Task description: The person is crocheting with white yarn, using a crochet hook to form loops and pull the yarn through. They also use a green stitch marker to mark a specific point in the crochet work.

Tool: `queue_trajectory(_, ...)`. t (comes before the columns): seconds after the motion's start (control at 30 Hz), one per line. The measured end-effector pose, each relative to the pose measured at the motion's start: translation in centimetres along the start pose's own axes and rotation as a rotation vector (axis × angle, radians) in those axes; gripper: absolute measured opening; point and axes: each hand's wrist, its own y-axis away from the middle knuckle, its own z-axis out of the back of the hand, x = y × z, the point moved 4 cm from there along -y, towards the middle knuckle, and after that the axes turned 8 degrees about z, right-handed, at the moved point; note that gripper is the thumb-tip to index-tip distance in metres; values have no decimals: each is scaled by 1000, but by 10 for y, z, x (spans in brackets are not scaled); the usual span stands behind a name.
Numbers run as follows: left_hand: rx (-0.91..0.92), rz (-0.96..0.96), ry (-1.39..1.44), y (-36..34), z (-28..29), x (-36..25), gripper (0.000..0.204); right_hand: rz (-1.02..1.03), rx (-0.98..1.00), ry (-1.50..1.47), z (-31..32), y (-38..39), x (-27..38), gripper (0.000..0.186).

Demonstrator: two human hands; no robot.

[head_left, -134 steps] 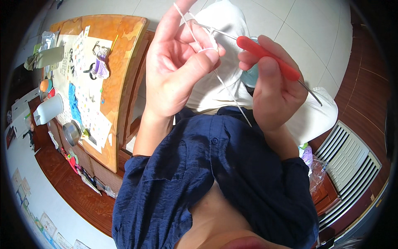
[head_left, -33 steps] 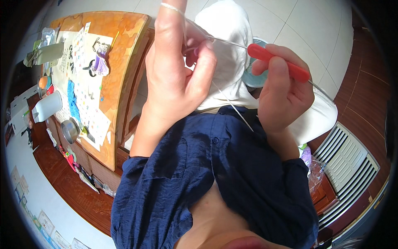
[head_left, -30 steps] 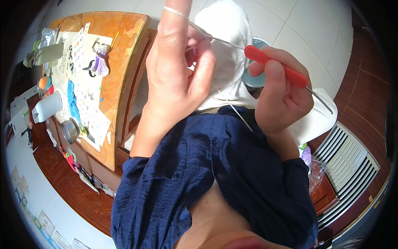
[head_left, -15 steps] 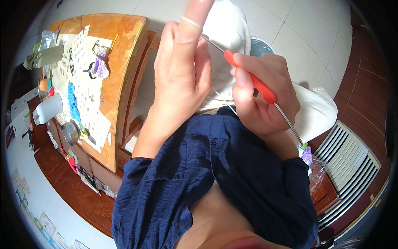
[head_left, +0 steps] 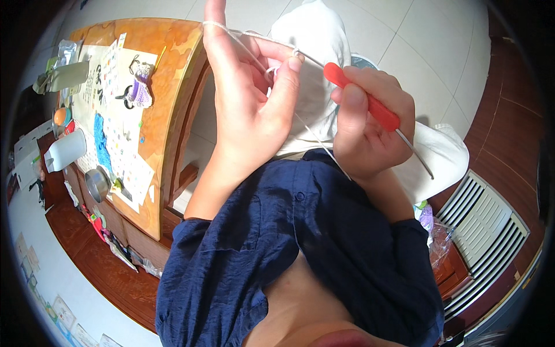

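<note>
My left hand [head_left: 248, 110] is raised over my lap, with white yarn [head_left: 231, 36] wrapped over the extended index finger and a small yarn loop pinched between thumb and middle finger. My right hand [head_left: 370, 130] grips a crochet hook with a red handle [head_left: 361, 95]. Its thin metal tip reaches the loop at my left thumb, and a metal shaft sticks out behind the hand toward the lower right. A strand of white yarn runs down between both hands to my dark blue shirt. My white trousers [head_left: 315, 52] lie beneath.
A wooden table [head_left: 167, 75] stands at the left, carrying a printed sheet [head_left: 115, 110], a small purple crocheted piece [head_left: 140, 89], a blue crocheted strip [head_left: 103, 141], a white cup [head_left: 65, 151] and a metal tin [head_left: 96, 183]. White tiled floor lies ahead; a white slatted grille [head_left: 483, 222] is at the right.
My right hand has drawn back to the right with the hook, after pushing in close to the left hand half a second ago. The left hand stays raised with the yarn on its index finger.
</note>
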Motion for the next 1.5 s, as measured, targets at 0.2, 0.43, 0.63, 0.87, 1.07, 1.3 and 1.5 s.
queue_trajectory(0.2, 119, 155, 310, -2, 17, 18, 88, -121, -26, -86, 0, -1, 3, 16)
queue_trajectory(0.43, 102, 460, 466, -3, 22, 22, 83, -544, -166, -746, -5, 3, -34, 19)
queue_trajectory(0.63, 113, 434, 527, -5, 18, 16, 81, -633, -206, -752, -9, 5, -32, 23)
queue_trajectory(0.87, 125, 368, 514, -6, 17, 19, 82, -391, -129, -545, -6, -2, -24, 20)
queue_trajectory(1.07, 161, 402, 434, -5, 17, 21, 82, -287, -100, -499, -10, -7, -20, 20)
queue_trajectory(1.3, 169, 429, 504, -6, 17, 22, 74, -347, 40, -368, -6, -9, -33, 30)
queue_trajectory(1.5, 138, 355, 563, -7, 19, 23, 67, -554, -69, -656, -6, -8, -51, 32)
